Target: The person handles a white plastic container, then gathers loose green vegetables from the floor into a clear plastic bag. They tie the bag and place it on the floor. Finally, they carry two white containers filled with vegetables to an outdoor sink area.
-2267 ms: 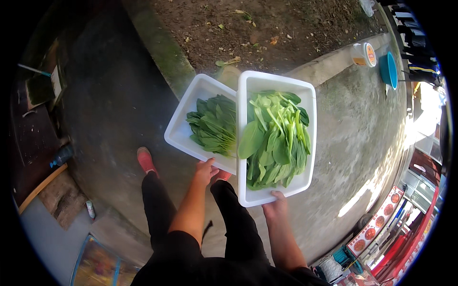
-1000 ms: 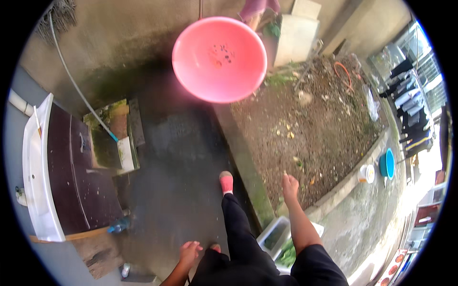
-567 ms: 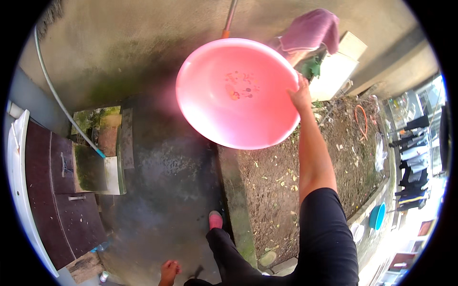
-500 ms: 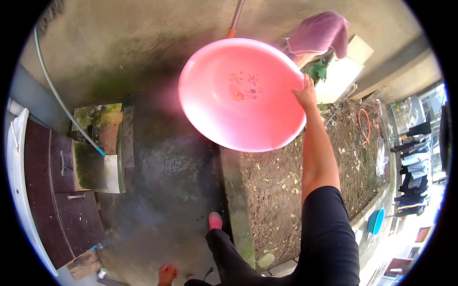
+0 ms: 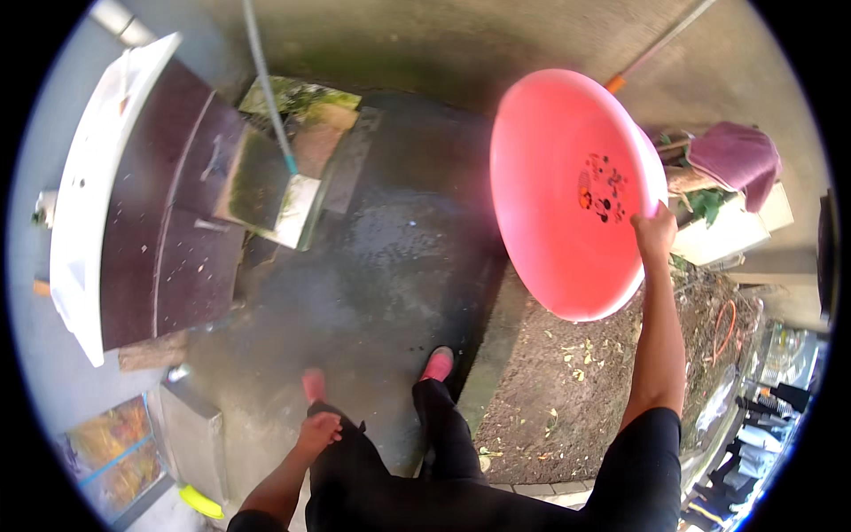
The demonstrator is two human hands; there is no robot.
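A large pink basin (image 5: 550, 204) with a small printed pattern on its inside hangs in the air, tilted so its open side faces left. My right hand (image 5: 656, 232) grips its rim at the right, thumb on the inner side. Low in the picture, my left hand (image 5: 319, 433) hangs over my left leg with its fingers loosely curled, and nothing shows in it. The basin hides part of the wall and the ground behind it.
A dark cabinet with a white sink top (image 5: 80, 222) stands left. Beside it, a hose (image 5: 266, 89) reaches mossy slabs (image 5: 261, 182). The concrete floor (image 5: 381, 239) looks wet. Right are a soil bed (image 5: 541, 417), a purple cloth (image 5: 736, 160) and hanging laundry (image 5: 762, 443).
The scene has swung rightward in view as I turn left. The basin tips more steeply in my right hand. My left hand and left foot come further into view.
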